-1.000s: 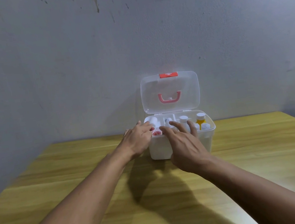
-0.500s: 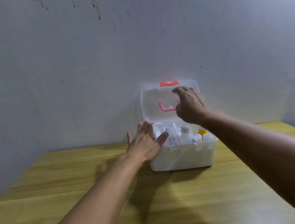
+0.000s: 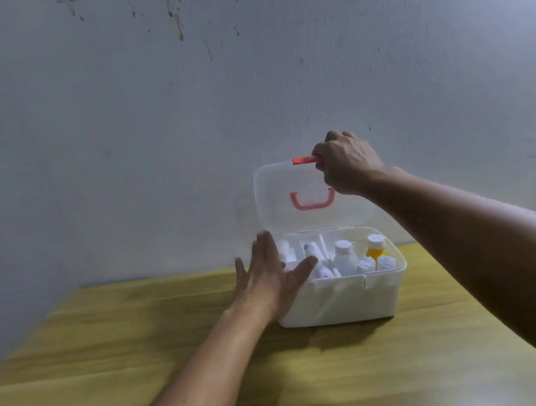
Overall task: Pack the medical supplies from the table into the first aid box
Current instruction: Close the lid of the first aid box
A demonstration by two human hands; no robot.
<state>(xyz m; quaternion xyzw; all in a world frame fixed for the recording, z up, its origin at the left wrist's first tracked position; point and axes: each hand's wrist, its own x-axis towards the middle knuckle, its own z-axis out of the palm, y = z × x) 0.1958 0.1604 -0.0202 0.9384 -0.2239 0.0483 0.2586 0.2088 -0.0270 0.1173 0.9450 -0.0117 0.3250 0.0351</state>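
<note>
The white first aid box (image 3: 340, 305) stands on the wooden table (image 3: 145, 369) against the wall. Its clear lid (image 3: 280, 201), with a pink handle (image 3: 313, 200) and a red latch (image 3: 303, 160), stands upright. My right hand (image 3: 346, 163) grips the lid's top edge at the latch. My left hand (image 3: 271, 280) lies flat, fingers spread, against the box's left front corner, thumb over the rim. Inside I see a white bottle (image 3: 344, 257), a yellow bottle with a white cap (image 3: 375, 248) and small white items.
A grey wall (image 3: 183, 129) rises right behind the box. The table surface stretches left and toward me, with my arms' shadows on it.
My right hand rose from the box's contents to the top of the lid and closed on it. My left hand opened flat against the box's left corner.
</note>
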